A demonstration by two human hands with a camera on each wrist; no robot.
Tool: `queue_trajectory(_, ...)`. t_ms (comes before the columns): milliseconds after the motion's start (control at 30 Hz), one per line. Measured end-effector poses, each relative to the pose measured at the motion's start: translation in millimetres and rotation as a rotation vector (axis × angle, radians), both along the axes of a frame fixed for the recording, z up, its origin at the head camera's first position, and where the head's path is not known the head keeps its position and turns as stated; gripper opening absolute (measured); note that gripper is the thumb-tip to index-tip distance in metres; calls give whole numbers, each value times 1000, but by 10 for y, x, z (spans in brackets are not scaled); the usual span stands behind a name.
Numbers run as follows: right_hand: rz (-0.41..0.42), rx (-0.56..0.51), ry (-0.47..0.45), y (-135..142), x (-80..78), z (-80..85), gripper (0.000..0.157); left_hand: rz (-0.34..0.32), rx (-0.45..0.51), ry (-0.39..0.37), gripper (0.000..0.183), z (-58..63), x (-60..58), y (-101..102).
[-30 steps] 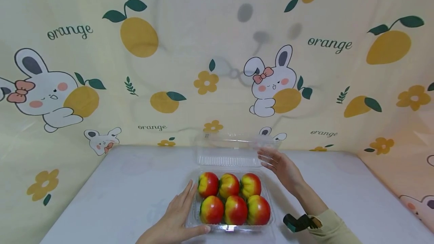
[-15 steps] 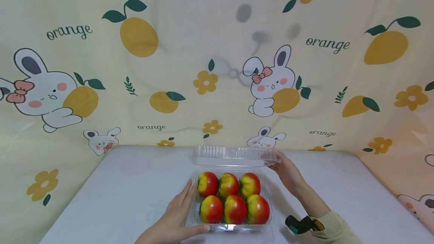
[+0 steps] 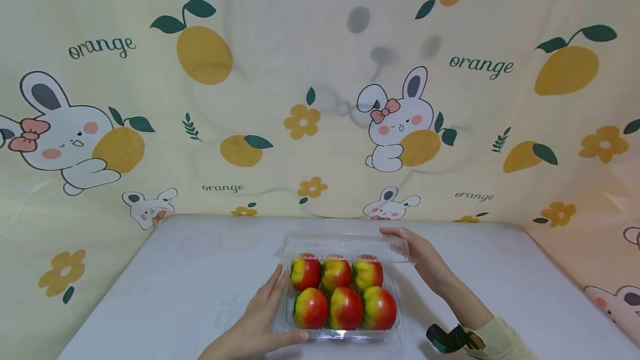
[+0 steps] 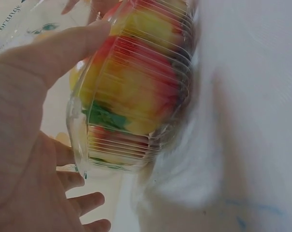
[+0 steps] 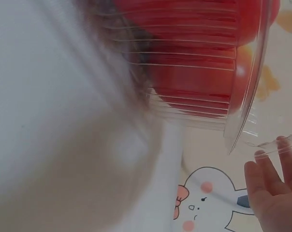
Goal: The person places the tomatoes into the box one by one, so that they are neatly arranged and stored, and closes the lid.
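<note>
A clear plastic clamshell box (image 3: 350, 335) stands in front of me in the head view, filled with several red-and-yellow fruits (image 3: 346, 309), their exact kind unclear. Its hinged lid (image 3: 345, 243) leans partway over the back row. My left hand (image 3: 252, 321) lies along the box's left side, fingers fairly straight, thumb touching the front rim; the left wrist view shows this thumb (image 4: 64, 48) against the ribbed wall. At the lid's right end, my right hand (image 3: 425, 257) touches it from behind with extended fingers. The right wrist view shows those fingertips (image 5: 281, 145) at the lid's edge.
The box rests on a white-covered table (image 3: 200, 271). Behind it hangs a cream cloth (image 3: 280, 60) printed with rabbits and oranges, its folds meeting the table's back and sides. A black wrist device (image 3: 447, 339) is on my right forearm.
The lid has swung from upright at the back, forward and down over the rear fruits, with my right hand moving onto it. My left hand has stayed at the box's left side.
</note>
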State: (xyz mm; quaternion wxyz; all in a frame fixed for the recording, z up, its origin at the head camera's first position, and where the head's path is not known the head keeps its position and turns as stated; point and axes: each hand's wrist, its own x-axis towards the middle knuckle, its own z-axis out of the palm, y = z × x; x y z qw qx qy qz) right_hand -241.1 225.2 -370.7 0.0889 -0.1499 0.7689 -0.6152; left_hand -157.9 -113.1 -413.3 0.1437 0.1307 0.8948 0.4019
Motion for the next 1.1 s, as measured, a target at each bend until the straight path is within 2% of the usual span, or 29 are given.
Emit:
queue_trajectory(300,14,49,12,23,26,-24,58,25,35,-17,111,6,10,6)
queue_trajectory(600,40,27,44,50,62,-39,53,68,10,-56,113,46,38,9)
queue_trajectory(833,58,0,70,82,80,-59,51,90,62,45,111,86,33,-15)
queue_trajectory(1100,56,-9,62,102,94,-88,50,166,117,131,106,130,62,-13)
